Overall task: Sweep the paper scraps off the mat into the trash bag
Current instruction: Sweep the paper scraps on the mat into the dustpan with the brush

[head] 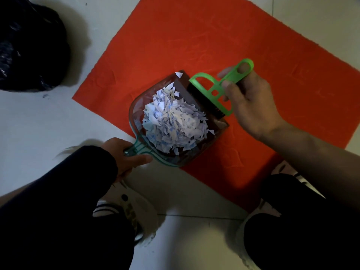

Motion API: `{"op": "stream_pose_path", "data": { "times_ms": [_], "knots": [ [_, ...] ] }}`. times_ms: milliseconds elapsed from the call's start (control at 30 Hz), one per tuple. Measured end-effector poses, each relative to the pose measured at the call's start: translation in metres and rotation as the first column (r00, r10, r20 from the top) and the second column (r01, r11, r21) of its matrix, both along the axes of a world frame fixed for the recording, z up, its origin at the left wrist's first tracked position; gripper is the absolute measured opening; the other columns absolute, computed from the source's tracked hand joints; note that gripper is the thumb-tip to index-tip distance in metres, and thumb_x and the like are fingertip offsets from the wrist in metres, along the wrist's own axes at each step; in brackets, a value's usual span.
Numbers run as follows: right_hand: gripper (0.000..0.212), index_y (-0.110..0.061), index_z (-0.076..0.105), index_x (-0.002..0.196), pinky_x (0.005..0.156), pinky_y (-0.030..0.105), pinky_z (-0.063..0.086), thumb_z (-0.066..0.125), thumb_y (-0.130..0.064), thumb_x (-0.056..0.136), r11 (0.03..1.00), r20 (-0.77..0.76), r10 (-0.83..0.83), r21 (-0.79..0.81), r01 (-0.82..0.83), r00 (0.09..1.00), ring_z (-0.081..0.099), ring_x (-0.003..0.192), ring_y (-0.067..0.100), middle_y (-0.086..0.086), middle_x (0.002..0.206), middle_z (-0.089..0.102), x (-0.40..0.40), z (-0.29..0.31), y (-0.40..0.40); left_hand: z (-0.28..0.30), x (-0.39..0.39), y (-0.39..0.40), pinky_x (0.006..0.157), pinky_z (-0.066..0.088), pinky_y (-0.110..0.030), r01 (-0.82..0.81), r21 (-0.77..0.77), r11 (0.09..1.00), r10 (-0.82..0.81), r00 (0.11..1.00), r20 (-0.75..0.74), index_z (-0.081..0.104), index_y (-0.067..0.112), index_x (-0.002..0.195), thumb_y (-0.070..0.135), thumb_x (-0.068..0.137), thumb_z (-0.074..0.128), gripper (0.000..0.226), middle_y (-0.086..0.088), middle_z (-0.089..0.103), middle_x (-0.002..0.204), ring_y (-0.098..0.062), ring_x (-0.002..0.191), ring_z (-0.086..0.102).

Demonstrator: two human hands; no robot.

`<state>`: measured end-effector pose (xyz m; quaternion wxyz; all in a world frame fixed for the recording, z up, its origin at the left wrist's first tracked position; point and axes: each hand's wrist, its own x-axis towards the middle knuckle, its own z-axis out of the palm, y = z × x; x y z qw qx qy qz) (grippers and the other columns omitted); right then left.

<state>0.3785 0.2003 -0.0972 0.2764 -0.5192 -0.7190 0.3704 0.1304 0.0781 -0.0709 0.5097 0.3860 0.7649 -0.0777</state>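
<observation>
On pale floor tiles, the left hand grips the clear teal-rimmed dustpan heaped with white paper scraps on the red mat; the right hand clasps the green brush. The black trash bag lies at ten o'clock, nearer the left.

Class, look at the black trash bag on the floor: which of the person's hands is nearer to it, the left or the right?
Left. The left hand grips the dustpan handle, below and right of the trash bag; the right hand, holding the green brush, is farther right.
</observation>
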Motion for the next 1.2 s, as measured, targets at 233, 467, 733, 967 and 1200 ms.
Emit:
{"op": "stream_pose_path", "data": {
  "times_ms": [233, 467, 733, 967, 1200],
  "knots": [
    [0.021, -0.011, 0.06, 0.108, 0.068, 0.029, 0.043, 0.045, -0.016, 0.095, 0.986, 0.067, -0.15, 0.085, 0.144, 0.986, 0.056, 0.074, 0.015, -0.006, 0.084, 0.057, 0.017, -0.007, 0.011, -0.006, -0.005, -0.003, 0.03, 0.033, -0.016, 0.002, 0.014, 1.0, -0.002, 1.0, 0.02, 0.052, 0.01, 0.054, 0.041, 0.083, 0.074, 0.047, 0.002, 0.046, 0.03, -0.01, 0.019, 0.037],
    [0.023, -0.01, 0.061, 0.111, 0.065, 0.025, 0.038, 0.045, -0.018, 0.097, 0.999, 0.191, -0.022, 0.04, 0.015, 0.981, 0.053, 0.078, 0.014, 0.003, 0.094, 0.062, 0.002, -0.014, 0.006, -0.009, -0.007, -0.004, 0.031, 0.033, -0.017, -0.03, 0.004, 1.0, 0.029, 0.998, 0.057, 0.053, 0.011, 0.056, 0.04, 0.083, 0.074, 0.045, 0.002, 0.046, 0.031, -0.01, 0.02, 0.037],
    [0.024, -0.01, 0.061, 0.111, 0.064, 0.019, 0.038, 0.045, -0.02, 0.096, 0.997, 0.055, -0.009, 0.075, 0.005, 0.998, 0.051, 0.067, 0.004, -0.021, 0.079, 0.051, -0.024, -0.003, 0.02, -0.01, -0.006, -0.005, 0.03, 0.034, -0.018, -0.041, 0.025, 0.999, 0.039, 0.997, 0.063, 0.051, 0.012, 0.053, 0.04, 0.084, 0.074, 0.048, 0.002, 0.043, 0.028, -0.009, 0.019, 0.035],
    [0.027, -0.012, 0.061, 0.114, 0.066, 0.026, 0.032, 0.044, -0.022, 0.096, 0.995, 0.228, 0.079, 0.04, -0.09, 0.97, 0.05, 0.078, 0.015, 0.0, 0.094, 0.061, -0.045, -0.012, 0.03, -0.015, -0.009, -0.008, 0.031, 0.035, -0.017, -0.038, 0.032, 0.999, 0.036, 0.997, 0.068, 0.052, 0.01, 0.054, 0.044, 0.082, 0.075, 0.049, 0.002, 0.047, 0.031, -0.011, 0.022, 0.039],
    [0.025, -0.01, 0.061, 0.112, 0.065, 0.025, 0.045, 0.046, -0.021, 0.097, 0.99, 0.07, 0.129, 0.042, -0.132, 0.989, 0.058, 0.071, 0.017, -0.005, 0.084, 0.061, -0.035, 0.008, 0.008, -0.018, -0.014, -0.011, 0.033, 0.038, -0.022, -0.027, 0.046, 0.999, 0.021, 0.992, 0.122, 0.055, 0.007, 0.058, 0.045, 0.082, 0.074, 0.049, -0.002, 0.052, 0.04, -0.02, 0.031, 0.044]
  ]
}}
